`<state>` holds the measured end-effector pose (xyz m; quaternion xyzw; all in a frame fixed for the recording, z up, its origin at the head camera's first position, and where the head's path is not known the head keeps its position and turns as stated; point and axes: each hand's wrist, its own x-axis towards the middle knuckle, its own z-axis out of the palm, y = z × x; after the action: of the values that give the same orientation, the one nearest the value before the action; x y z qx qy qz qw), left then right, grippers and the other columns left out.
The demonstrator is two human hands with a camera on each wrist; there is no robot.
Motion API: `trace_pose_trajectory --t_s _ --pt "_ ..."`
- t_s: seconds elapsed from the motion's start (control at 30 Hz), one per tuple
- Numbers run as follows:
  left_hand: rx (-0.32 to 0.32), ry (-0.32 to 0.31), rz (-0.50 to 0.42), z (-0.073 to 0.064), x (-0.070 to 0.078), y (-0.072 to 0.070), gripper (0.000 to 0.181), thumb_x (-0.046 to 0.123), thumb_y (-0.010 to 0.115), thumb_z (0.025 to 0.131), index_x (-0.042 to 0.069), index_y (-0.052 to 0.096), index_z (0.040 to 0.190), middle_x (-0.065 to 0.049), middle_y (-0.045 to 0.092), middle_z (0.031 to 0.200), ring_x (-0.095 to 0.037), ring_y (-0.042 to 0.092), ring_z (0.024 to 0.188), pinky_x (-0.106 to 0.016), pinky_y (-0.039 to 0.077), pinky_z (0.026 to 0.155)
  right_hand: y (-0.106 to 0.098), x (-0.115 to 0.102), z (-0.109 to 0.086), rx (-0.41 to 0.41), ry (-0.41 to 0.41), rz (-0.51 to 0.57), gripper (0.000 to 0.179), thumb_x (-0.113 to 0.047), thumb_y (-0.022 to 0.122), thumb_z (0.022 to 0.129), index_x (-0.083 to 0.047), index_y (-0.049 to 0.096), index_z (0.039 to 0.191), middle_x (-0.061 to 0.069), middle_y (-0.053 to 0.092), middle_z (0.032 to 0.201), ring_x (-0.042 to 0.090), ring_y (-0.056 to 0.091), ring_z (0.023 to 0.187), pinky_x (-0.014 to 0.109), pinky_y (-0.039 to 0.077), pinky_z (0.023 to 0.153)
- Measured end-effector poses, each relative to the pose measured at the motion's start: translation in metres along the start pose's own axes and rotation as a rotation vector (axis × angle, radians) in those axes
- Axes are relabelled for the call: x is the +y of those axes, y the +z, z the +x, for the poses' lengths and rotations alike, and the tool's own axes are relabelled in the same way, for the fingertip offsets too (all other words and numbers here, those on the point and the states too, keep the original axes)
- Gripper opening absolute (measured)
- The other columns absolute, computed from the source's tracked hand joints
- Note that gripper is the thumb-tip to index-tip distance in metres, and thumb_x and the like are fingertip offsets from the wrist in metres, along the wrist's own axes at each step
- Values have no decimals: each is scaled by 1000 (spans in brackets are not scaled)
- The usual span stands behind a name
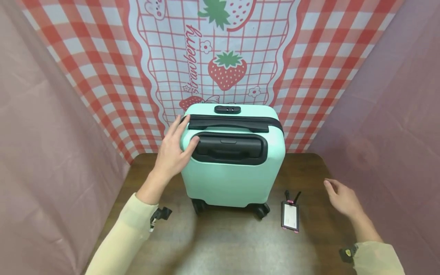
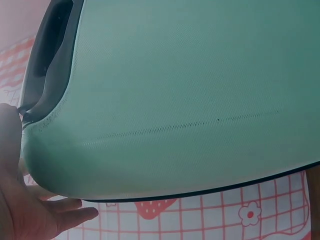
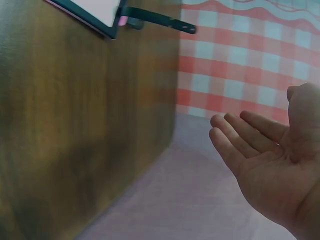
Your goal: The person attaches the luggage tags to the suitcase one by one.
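Observation:
A mint-green suitcase [image 1: 228, 183] stands upright on its black wheels, with a black carry handle, a recessed telescopic handle [image 1: 229, 148] and a combination lock [image 1: 227, 110] at its top. My left hand [image 1: 173, 151] rests on the suitcase's upper left corner, thumb by the handle recess and fingers over the side. In the left wrist view, the left hand [image 2: 30, 205] touches that same corner. To the right of the suitcase lies a luggage tag [image 1: 290, 215] with a black frame, pink trim and a black strap. Beyond it my right hand [image 1: 345, 198] hovers, holding nothing, its fingers relaxed.
Everything stands on a dark wooden table [image 1: 220, 244] with rounded back corners. Behind it hangs a red-and-white checked strawberry cloth [image 1: 313, 68]. Pinkish cloths hang close along the left [image 1: 58, 152] and right [image 1: 388, 152] sides.

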<state>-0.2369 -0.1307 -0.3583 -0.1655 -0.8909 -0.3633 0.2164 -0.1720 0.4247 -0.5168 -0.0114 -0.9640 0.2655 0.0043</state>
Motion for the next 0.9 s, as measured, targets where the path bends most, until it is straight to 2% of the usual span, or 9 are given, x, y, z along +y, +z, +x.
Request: trace_pose_trajectory --t_s 0.17,0.23,0.37,0.47,0.57,0.67,0.77,0.83,0.9 --pt "-11 7 -12 -2 2 0 70 44 64 104 27 38 167 -11 29 176 -43 39 157 -65 48 115 16 8 3 -32 20 12 69 -44 29 117 15 49 146 33 72 124 57 68 113 68 55 90" --pt "-19 1 -8 -3 2 0 70 44 64 104 26 38 167 -11 29 176 -42 39 157 -65 47 116 24 10 2 -42 23 24 66 -41 30 117 15 51 146 32 73 125 52 71 110 65 57 89" --pt "-38 -24 4 -5 1 0 71 45 63 104 26 37 167 -12 31 176 -41 38 157 -65 45 118 39 11 3 -21 41 49 54 -29 34 116 13 56 142 31 73 124 38 78 99 48 63 77" --pt "-46 -31 8 -5 1 1 72 45 63 104 26 36 167 -13 32 175 -40 38 157 -66 42 120 48 12 5 -4 57 64 45 -18 39 113 13 59 138 31 74 122 34 78 94 35 60 66" --pt "-51 -33 11 -4 2 1 72 46 62 104 26 35 168 -13 32 175 -40 36 158 -66 39 122 56 13 8 -22 54 79 39 -11 47 108 13 62 135 31 74 121 38 78 96 34 60 65" --pt "-59 -34 15 -3 2 2 72 48 62 104 27 35 168 -12 31 175 -39 35 158 -66 39 122 64 13 8 -55 38 68 37 -8 56 101 11 65 131 30 75 120 39 78 98 38 62 71" --pt "-62 -31 19 -3 2 2 72 48 62 104 26 34 168 -12 31 175 -39 36 158 -65 40 122 71 12 8 -84 23 61 39 -5 61 94 10 67 129 29 75 122 27 75 89 35 57 69" --pt "-59 -29 22 -3 2 2 72 48 62 104 26 35 168 -12 31 175 -39 36 158 -65 40 122 75 10 8 -93 15 64 41 -4 61 90 8 68 129 28 74 123 17 67 82 30 52 68" --pt "-53 -28 23 -3 2 3 72 48 62 104 25 35 167 -13 31 175 -40 36 158 -65 41 121 79 9 9 -110 14 75 42 -4 62 90 8 67 130 29 74 124 13 61 77 29 49 66"
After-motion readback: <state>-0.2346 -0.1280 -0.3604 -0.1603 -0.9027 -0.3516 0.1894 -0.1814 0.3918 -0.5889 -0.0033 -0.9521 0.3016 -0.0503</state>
